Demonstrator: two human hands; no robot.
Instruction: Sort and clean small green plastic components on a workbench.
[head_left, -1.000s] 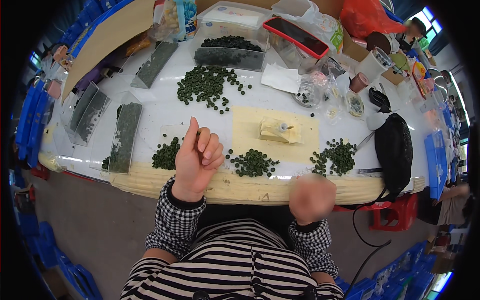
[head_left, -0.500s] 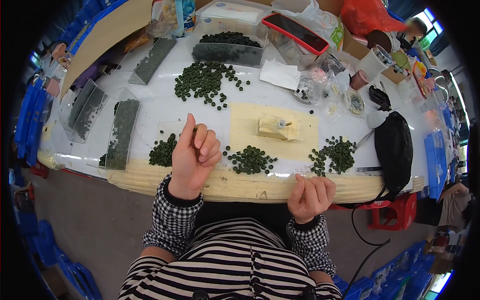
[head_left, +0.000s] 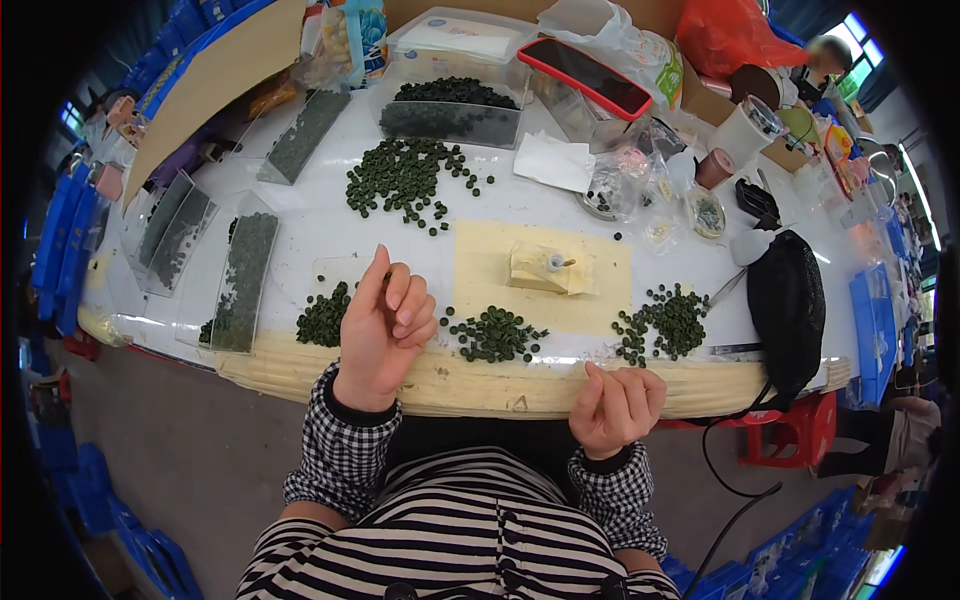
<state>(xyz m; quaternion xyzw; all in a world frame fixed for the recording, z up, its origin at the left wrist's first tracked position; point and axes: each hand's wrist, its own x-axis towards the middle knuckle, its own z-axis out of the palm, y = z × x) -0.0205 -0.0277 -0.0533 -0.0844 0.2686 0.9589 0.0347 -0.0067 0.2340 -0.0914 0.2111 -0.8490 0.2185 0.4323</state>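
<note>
My left hand [head_left: 385,335] is raised over the table's near edge, palm turned up and fingers curled. A small dark green piece shows at its thumb and index finger. Beside that hand lie a small pile of dark green round pieces [head_left: 322,320] on its left and another pile [head_left: 497,335] on its right. My right hand [head_left: 617,407] is closed at the padded edge, fingertips pressed to the thumb; anything in them is hidden. Just beyond it is a third pile of the pieces [head_left: 676,322]. A small tape-covered block with a metal peg [head_left: 545,268] stands on a yellow sheet [head_left: 480,245] between the hands.
A larger spread of pieces [head_left: 400,180] lies farther back, before a clear bin [head_left: 450,125]. Clear trays [head_left: 245,285] stand at left. A red-cased phone [head_left: 585,78], white tissue [head_left: 553,162], plastic bags [head_left: 655,190] and a black mesh pouch [head_left: 787,310] occupy the back and right.
The view has shifted slightly, so the table's things sit a little lower or to the left. Both hands keep nearly the same pose and place.
</note>
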